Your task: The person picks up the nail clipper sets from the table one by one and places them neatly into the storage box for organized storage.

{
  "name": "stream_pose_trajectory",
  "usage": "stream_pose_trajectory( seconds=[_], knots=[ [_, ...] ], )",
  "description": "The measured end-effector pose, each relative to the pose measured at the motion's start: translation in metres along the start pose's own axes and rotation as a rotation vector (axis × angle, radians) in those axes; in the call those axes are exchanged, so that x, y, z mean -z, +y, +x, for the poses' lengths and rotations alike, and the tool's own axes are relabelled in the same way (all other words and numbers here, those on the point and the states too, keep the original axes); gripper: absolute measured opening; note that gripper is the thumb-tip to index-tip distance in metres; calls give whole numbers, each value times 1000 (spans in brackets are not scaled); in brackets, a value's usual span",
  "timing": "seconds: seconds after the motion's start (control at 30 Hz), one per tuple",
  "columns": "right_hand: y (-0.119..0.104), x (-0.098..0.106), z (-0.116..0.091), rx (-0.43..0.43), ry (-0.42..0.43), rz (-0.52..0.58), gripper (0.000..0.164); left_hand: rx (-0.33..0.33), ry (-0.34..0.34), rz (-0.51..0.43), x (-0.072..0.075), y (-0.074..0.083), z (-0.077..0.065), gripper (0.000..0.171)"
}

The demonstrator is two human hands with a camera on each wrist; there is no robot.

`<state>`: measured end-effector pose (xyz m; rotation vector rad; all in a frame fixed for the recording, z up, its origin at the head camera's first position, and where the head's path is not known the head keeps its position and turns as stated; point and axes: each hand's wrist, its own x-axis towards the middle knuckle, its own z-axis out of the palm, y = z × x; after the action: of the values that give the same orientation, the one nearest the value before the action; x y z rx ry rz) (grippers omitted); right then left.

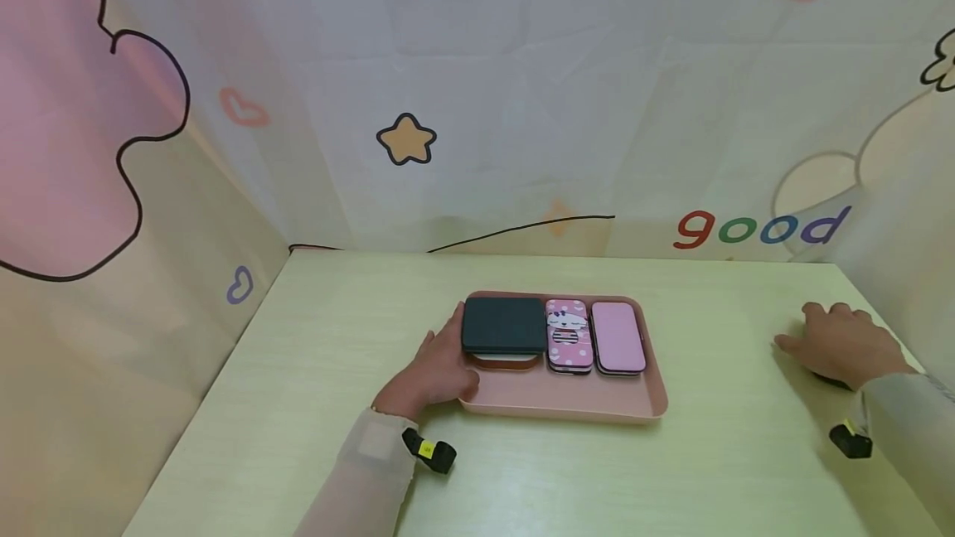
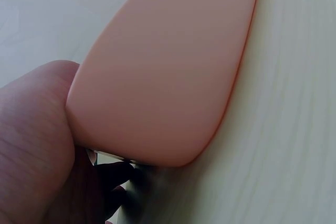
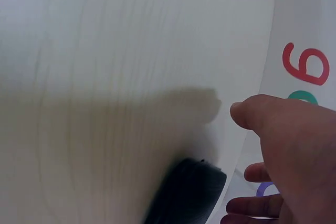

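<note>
My left hand (image 1: 436,363) grips the left end of a shallow pink tray (image 1: 559,400), with the thumb over its rim. In the left wrist view the tray's outer wall (image 2: 163,77) fills the middle, beside the thumb. At the tray's left lies a dark green flat case (image 1: 504,325) on top of a white and brown item. Beside it are a pink tin with a cartoon cat (image 1: 569,334) and a plain pink rounded case (image 1: 618,337). Far to the right, my right hand (image 1: 846,342) is above a black object (image 3: 189,192), fingers apart and holding nothing.
The pale wooden table (image 1: 731,471) carries everything. A printed curtain (image 1: 485,89) with a star and the word "good" hangs behind its back edge and along both sides.
</note>
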<state>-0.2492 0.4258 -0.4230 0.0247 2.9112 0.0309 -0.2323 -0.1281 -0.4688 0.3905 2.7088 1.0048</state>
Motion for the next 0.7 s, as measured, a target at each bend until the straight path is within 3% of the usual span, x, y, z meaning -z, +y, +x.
stream_pose_trajectory(
  seconds=[0.37,0.7],
  knots=[
    [18,-8,-6,-87,-58,7,88,5,-4,13,-1,-1,0,117],
    [20,-10,-4,-99,-135,53,90,-3,-3,8,-1,-1,0,117]
  ],
)
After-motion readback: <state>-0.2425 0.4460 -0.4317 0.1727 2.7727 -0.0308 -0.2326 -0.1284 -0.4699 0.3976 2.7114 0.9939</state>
